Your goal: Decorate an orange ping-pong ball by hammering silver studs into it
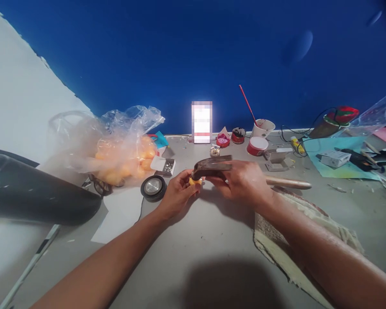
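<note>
My left hand [180, 187] is closed around a small round yellow piece [195, 182], pinched between thumb and fingers. My right hand [244, 182] grips a claw hammer [209, 166] close to its head, and the wooden handle sticks out to the right beyond the hand. The striking end of the hammer is right at the top of the yellow piece; whether they touch I cannot tell. Just left of my left hand lies a black round object with a silver disc [153, 187]. A small open box of shiny bits [168, 166] sits behind it.
A clear plastic bag of orange-yellow balls [125, 159] stands at the left, near a big dark cylinder [41, 189]. Along the back are red tubs [257, 146], a white cup [263, 128] with a red stick, and a lit screen [202, 123]. A folded cloth [276, 240] lies under my right forearm.
</note>
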`<state>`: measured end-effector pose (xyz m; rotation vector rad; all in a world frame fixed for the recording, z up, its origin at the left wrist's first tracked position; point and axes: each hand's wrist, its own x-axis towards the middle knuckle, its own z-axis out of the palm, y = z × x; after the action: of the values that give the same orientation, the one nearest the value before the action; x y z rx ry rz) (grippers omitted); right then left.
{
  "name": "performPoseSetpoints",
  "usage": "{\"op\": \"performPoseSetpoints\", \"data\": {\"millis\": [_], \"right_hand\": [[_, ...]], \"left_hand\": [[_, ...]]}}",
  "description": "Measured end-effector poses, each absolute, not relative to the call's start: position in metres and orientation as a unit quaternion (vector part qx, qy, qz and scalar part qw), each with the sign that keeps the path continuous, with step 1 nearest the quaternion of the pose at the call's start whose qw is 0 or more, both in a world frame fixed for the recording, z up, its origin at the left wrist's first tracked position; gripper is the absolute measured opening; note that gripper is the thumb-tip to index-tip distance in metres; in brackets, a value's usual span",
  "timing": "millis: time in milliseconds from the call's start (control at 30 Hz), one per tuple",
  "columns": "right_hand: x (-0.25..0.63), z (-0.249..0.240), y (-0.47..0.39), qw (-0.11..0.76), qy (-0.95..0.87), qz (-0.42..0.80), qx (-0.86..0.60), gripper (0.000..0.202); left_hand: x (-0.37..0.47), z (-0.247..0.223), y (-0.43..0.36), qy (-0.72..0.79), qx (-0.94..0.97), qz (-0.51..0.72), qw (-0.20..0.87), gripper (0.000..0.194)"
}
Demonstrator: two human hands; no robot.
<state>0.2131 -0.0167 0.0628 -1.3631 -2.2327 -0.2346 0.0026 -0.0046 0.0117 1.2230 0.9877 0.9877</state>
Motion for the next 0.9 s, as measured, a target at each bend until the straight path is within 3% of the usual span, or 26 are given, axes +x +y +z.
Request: {"op": "performPoseSetpoints", "data": {"millis": [200, 333, 467, 633, 767, 900], "right_hand": [[0.2158, 0.0629, -0.0156, 0.315, -0.81, -0.124, -0.479, 0.033], [0.2159, 0.0611, -0.015, 0.287, -0.822, -0.112, -0.479, 0.031], [0.2156, 0.0617, -0.0158, 0.318, -0.812, -0.124, -0.473, 0.032], [0.2149, 0.0632, -0.0148, 0.268, -0.814, -0.096, -0.506, 0.031], [0.2158, 0.065, -0.0153, 0.313, -0.8, -0.101, -0.502, 0.036], [0.2148, 0.0637, -0.0154, 0.266, -0.813, -0.081, -0.512, 0.032]], "left_hand": [[0.0026, 0.0158, -0.005, 0.429, 0.514, 0.427, 0.608, 0.03], [0.0021, 0.0151, -0.0053, 0.414, 0.5, 0.437, 0.622, 0.035], [0.0027, 0.0139, -0.0053, 0.411, 0.498, 0.437, 0.625, 0.032], [0.0031, 0.0132, -0.0063, 0.403, 0.488, 0.441, 0.637, 0.036], [0.0034, 0.0132, -0.0067, 0.407, 0.487, 0.436, 0.638, 0.036], [0.003, 0.0135, -0.0067, 0.403, 0.489, 0.442, 0.635, 0.036]]}}
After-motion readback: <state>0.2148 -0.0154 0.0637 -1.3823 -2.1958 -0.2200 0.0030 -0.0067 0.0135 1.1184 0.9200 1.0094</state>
